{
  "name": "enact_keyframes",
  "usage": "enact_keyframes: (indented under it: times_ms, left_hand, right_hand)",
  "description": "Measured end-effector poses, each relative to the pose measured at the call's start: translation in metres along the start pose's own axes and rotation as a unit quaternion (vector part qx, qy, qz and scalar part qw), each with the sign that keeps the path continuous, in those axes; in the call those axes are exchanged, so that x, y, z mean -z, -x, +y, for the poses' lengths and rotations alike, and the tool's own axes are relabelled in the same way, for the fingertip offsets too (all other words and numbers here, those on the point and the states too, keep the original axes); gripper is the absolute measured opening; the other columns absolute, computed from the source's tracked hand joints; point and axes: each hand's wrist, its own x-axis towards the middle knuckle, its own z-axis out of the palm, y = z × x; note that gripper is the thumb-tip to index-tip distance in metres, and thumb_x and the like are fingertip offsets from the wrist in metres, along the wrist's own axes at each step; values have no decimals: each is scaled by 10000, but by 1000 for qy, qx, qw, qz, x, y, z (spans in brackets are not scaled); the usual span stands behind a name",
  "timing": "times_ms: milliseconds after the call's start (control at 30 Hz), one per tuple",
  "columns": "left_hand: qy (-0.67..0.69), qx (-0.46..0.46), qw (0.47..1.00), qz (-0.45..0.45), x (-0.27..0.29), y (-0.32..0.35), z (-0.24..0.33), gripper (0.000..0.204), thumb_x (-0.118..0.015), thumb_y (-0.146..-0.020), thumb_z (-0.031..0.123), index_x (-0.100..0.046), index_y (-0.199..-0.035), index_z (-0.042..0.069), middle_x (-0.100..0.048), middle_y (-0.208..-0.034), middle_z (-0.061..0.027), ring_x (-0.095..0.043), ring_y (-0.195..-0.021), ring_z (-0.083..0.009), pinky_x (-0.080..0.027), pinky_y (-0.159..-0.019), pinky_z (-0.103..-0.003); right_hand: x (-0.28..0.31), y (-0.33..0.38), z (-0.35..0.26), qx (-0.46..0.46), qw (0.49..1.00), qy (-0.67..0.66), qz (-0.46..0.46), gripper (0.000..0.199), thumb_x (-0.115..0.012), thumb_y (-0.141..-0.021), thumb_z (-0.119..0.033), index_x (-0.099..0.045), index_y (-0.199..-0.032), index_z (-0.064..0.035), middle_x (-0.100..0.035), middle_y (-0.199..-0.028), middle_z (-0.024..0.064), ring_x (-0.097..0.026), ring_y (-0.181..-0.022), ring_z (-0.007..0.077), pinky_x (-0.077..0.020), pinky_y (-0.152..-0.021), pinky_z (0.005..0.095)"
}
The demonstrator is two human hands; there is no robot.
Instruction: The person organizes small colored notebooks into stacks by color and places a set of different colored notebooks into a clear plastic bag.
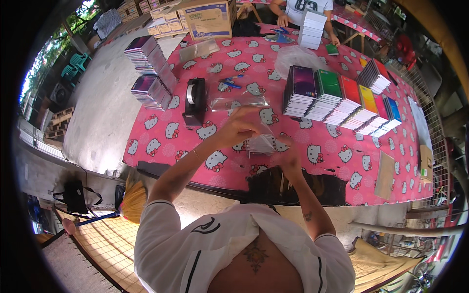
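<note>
Near the front middle of the table, a small stack of spiral notebooks sits inside a clear plastic bag. My left hand is closed over the bag's upper left, its fingertips pinching the film. On the other side, my right hand grips the bag's right edge, with its fingers partly hidden. Just beyond my left hand lie flat clear plastic sleeves. To their left stands a black tape dispenser with a pale roll.
Rows of colourful spiral notebooks are stacked at the right, and taller notebook stacks stand at the left edge. Blue-handled scissors lie beyond the sleeves. A cardboard box is at the back. Opposite, a co-worker stands by white stacks.
</note>
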Motion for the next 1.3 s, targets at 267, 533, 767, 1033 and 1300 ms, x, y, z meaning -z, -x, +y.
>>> enact_keyframes:
  times_ms: [267,533,767,1033,1300]
  left_hand:
    - [-3,-12,1000,12,-11,2,-2,202,-789,-772,75,-789,-939,188,-466,-1480,-103,-396,-1374,-317,-256,-1133,-490]
    - [-24,8,999,45,-50,-2,-11,562,-804,-776,149,-612,-1304,167,-370,-1519,-222,-261,-1460,-405,-272,-1153,-540]
    - [329,247,899,148,-49,9,-7,714,-753,-889,242,-405,-1471,18,-495,-1413,-180,-515,-1292,-268,-485,-987,-402]
    - [267,269,920,-99,-46,27,-29,620,-724,-907,194,-478,-1458,49,-638,-1203,-20,-600,-1010,-113,-500,-873,-324]
    - [-218,-51,974,48,-46,44,57,481,-740,-863,298,-622,-1286,101,-595,-1306,-138,-569,-1205,-367,-382,-1053,-586]
  right_hand:
    - [-26,-19,8,-204,976,-70,-36,321,-711,-885,-146,-689,-1186,-39,-536,-1285,124,-515,-1235,263,-416,-1047,372]
    - [-38,-21,21,-139,989,-50,-23,666,-735,-860,-123,-463,-1464,-64,-526,-1327,132,-520,-1236,258,-443,-1019,355]
    - [-10,-48,7,-280,936,-205,-63,693,-702,-901,-99,-374,-1509,-47,-545,-1290,97,-515,-1190,194,-442,-1004,328]
    - [4,-77,22,-71,989,-57,-114,862,-819,-824,-282,-353,-1517,-70,-527,-1364,74,-500,-1251,195,-393,-1074,378]
    - [11,-32,-8,66,963,178,-192,698,-812,-785,-226,-520,-1411,-125,-548,-1408,128,-485,-1340,320,-404,-1091,443]
